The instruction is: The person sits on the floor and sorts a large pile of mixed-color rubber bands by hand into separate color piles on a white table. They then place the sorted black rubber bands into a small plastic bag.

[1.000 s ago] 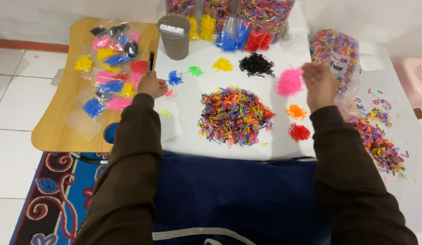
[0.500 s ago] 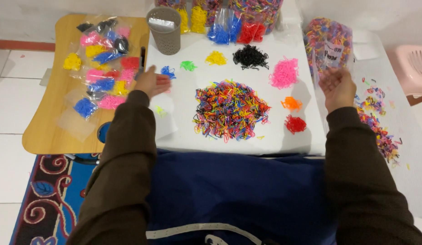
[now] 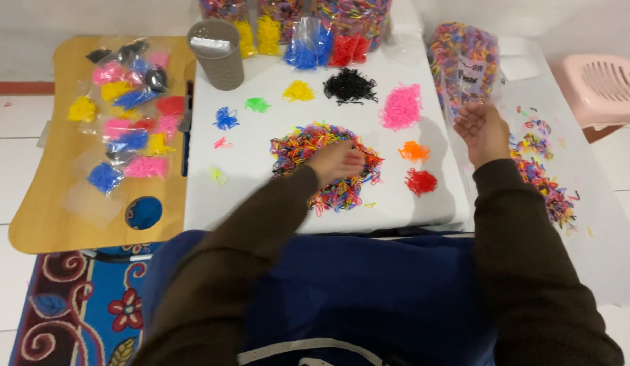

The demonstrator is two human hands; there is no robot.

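Observation:
A big heap of mixed coloured rubber bands (image 3: pixel 298 146) lies in the middle of a white table (image 3: pixel 261 196). My left hand (image 3: pixel 335 163) rests on top of that heap, blurred by motion, so its grip is unclear. My right hand (image 3: pixel 481 129) hovers palm up at the table's right edge, fingers apart, holding nothing that I can see. Around the heap lie small sorted piles: blue (image 3: pixel 225 118), green (image 3: pixel 257 104), yellow (image 3: pixel 299 91), black (image 3: pixel 350 86), pink (image 3: pixel 401 107), orange (image 3: pixel 414 150) and red (image 3: pixel 421 181).
A grey perforated cup (image 3: pixel 218 54) stands at the table's back left. Bags of bands line the back edge, and a clear bag of mixed bands (image 3: pixel 464 57) sits to the right. A wooden tray (image 3: pixel 44 203) with small packets lies left. Loose bands (image 3: pixel 542 183) spill on the right sheet. A pink stool (image 3: pixel 599 85) stands far right.
My left hand has swept from the blue pile at the left across to the central mixed heap. My right hand has turned palm up and stayed near the right edge.

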